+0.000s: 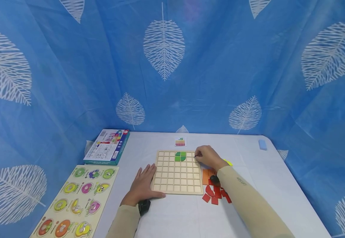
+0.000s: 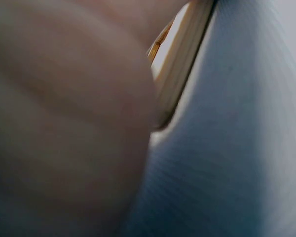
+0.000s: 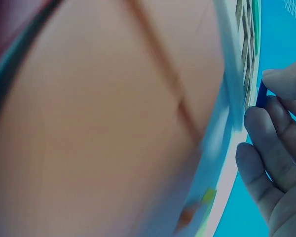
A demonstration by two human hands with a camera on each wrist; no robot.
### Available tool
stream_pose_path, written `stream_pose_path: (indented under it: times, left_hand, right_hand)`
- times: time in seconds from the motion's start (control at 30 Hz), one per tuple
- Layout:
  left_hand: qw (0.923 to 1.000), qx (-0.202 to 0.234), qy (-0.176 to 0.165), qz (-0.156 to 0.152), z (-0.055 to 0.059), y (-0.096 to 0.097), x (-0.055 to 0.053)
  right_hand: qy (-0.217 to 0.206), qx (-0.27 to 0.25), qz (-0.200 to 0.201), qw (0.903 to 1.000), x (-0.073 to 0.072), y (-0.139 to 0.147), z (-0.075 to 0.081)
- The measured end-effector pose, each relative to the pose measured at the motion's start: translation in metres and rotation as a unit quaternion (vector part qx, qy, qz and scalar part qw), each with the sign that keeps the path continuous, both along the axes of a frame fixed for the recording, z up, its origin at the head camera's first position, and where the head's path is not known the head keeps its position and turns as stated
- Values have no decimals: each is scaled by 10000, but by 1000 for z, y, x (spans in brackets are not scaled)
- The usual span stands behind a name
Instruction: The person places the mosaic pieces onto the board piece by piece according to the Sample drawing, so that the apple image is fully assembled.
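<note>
A wooden grid board [image 1: 176,181] lies on the table, with several green tiles [image 1: 180,156] set in its far rows. My left hand [image 1: 144,185] rests against the board's near left corner, fingers spread and thumb along the near edge. Blurred palm skin fills much of the left wrist view, beside the board's pale wooden edge [image 2: 185,64]. At the far right corner of the board, my right hand [image 1: 209,157] pinches a small dark blue piece [image 3: 262,94] between thumb and fingertips. Most of that piece is hidden by the fingers in the head view.
Red pieces [image 1: 215,195] and orange pieces [image 1: 206,177] lie right of the board, partly under the right forearm, near a yellow piece [image 1: 228,162]. A pattern card [image 1: 180,141] lies behind the board. Leftward are a box [image 1: 107,147] and a fruit puzzle board [image 1: 81,195]. A blue block [image 1: 262,144] sits far right.
</note>
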State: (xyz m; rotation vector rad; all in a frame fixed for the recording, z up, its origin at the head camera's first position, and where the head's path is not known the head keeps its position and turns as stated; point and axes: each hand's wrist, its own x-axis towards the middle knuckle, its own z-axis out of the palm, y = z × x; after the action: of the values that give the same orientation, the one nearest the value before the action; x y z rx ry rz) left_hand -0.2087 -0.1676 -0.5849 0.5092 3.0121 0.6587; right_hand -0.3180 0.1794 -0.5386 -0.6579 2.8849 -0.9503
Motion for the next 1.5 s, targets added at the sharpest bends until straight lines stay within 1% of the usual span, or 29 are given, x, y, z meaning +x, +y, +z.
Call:
stream_pose_path:
  times: [0.13,0.3,0.4,0.57,0.67,0.93,1.23,1.5]
  left_hand:
    - [10000,0,-26,-21,0,0,0]
    - [10000,4,-46,9,2,-1,0]
    - [10000,17,-65,-14,1,-1,-2]
    - [9999,-96,-49,-69,-3,-1,-3]
    - [9999,-105,12,-85,-4,-1,-4]
    - [9999,-120,3,-81,-1,0,-3]
    - [9999,-129,5,-25,-1,0,-4]
    - [9999,-91,-57,1,0,-1,-3]
  right_hand:
    - [-69,-153,15,9999,0,-15,1]
    - [-19,-227,253,9994,1,-38,3]
    - [70,-182,427,9989,1,-50,2]
    - [216,-52,625,9978,1,-68,0]
    - [229,67,669,9975,1,-79,-1]
    - [145,250,815,9963,-1,-106,2]
    - [169,367,697,9968,-4,-115,1]
    - [-30,347,372,9987,-3,-117,0]
